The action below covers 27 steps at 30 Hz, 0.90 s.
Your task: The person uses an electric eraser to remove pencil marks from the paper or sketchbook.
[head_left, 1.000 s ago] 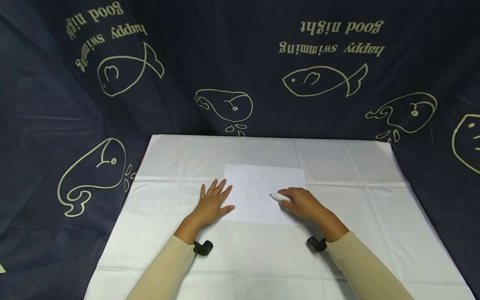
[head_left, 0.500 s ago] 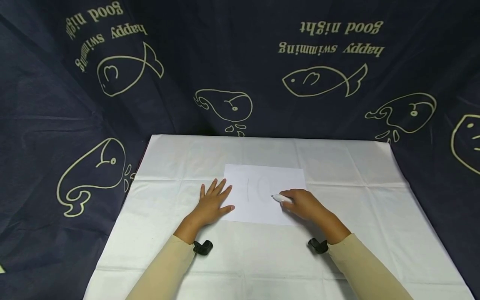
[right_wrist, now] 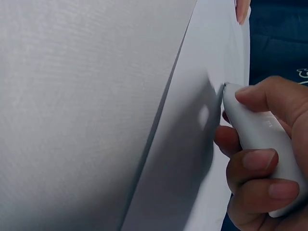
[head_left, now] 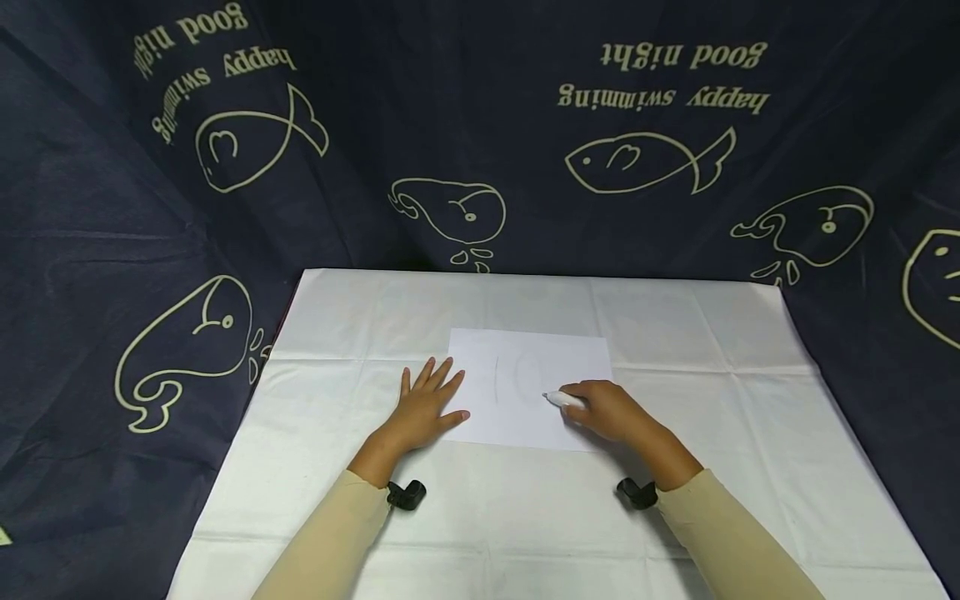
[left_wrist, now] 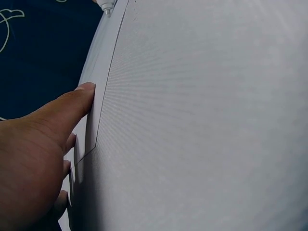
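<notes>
A sheet of white paper (head_left: 517, 427) lies on the table, bearing a faint upright stroke and a faint oval. My left hand (head_left: 420, 410), fingers spread, rests flat on the paper's left edge; its thumb (left_wrist: 79, 103) touches the sheet in the left wrist view. With curled fingers and thumb, my right hand (head_left: 609, 410) grips a white correction pen (right_wrist: 262, 132) over the paper's right half. The pen's thin metal tip points left, at or just above the sheet, right of the oval. Its rear end is partly covered by the palm in the head view.
A white cloth with fold creases (head_left: 450, 533) covers the table. Behind and beside it hangs a dark blue curtain (head_left: 525, 125) printed with fish, whales and words. Black wrist cameras (head_left: 407, 496) sit on both wrists, at the ends of the beige sleeves.
My right hand has shifted slightly right and toward me with the correction pen, away from the oval. The left hand and the paper stay where they were.
</notes>
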Each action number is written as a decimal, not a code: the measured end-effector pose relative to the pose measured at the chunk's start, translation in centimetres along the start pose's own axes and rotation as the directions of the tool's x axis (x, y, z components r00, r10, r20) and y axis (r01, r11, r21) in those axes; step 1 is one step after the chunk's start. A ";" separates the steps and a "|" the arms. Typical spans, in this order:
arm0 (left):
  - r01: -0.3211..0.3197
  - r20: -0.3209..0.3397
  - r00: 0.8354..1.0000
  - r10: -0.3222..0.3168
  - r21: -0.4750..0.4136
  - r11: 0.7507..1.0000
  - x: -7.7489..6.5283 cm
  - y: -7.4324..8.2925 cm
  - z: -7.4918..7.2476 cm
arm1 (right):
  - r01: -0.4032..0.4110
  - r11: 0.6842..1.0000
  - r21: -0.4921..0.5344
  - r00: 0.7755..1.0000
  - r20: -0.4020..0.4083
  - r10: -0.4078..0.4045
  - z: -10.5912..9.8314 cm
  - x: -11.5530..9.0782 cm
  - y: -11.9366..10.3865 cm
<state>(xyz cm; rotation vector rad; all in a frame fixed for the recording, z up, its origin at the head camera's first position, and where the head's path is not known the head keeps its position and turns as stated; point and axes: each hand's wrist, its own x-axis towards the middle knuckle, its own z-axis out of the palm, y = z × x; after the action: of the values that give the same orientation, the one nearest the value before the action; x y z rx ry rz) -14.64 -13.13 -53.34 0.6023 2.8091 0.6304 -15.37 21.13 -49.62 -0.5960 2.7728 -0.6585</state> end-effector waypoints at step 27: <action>0.002 0.000 1.000 -0.002 -0.007 1.000 -0.1 0.4 -0.4 | -0.008 1.000 -0.002 1.000 -0.012 0.008 0.2 0.3 -0.1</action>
<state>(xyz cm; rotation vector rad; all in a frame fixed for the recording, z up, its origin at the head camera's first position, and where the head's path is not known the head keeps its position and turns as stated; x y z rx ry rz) -14.49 -13.02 -52.83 0.5988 2.8054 0.6398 -15.57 20.86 -49.83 -0.5824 2.7861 -0.6594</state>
